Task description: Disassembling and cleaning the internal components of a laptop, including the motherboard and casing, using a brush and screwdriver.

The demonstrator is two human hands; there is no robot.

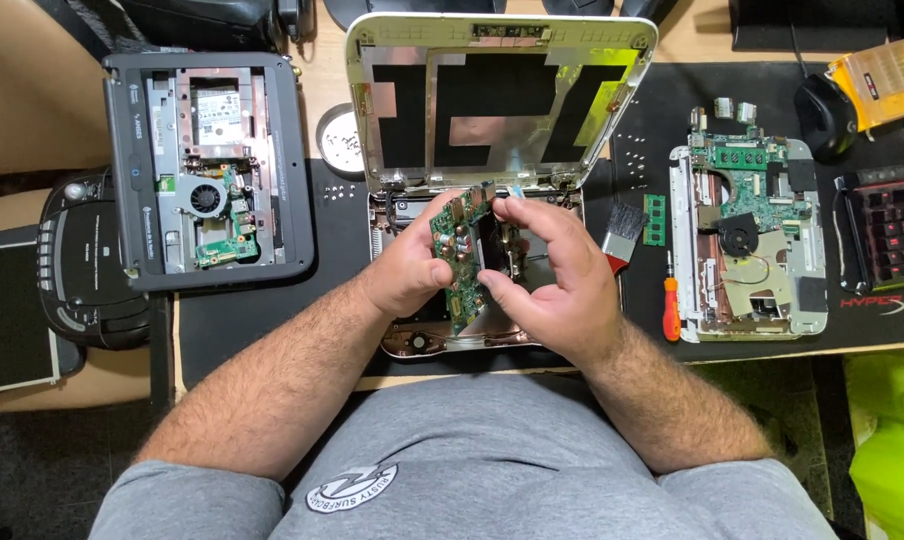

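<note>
Black matting is spread over a wooden bench, and three dismantled laptops are laid out on it. A green printed circuit board is held upright between both hands, lifted clear of the white open laptop shell lying directly beneath and behind the fingers. The left hand is closed around the board's left edge, thumb on the near face; the right hand is pinched on the right edge, fingertips at the top corner. Both grasps appear firm.

State of work, as judged: the board has been freed from the white shell, whose base is seen stripped to bare metal under the hands; the lid panel behind the fingers is already exposed, with black patches on a silvery backing. Whether any cable remains attached cannot be told. The board has not been set down.

Left of the left fingers, a dark grey opened laptop base with a small fan is noted, untouched. Right of the right fingers, a small black-bristled brush, an orange-handled screwdriver and a white laptop chassis with green mainboard still fitted are recorded. A round dish of screws sits beyond the left fingers.
</note>
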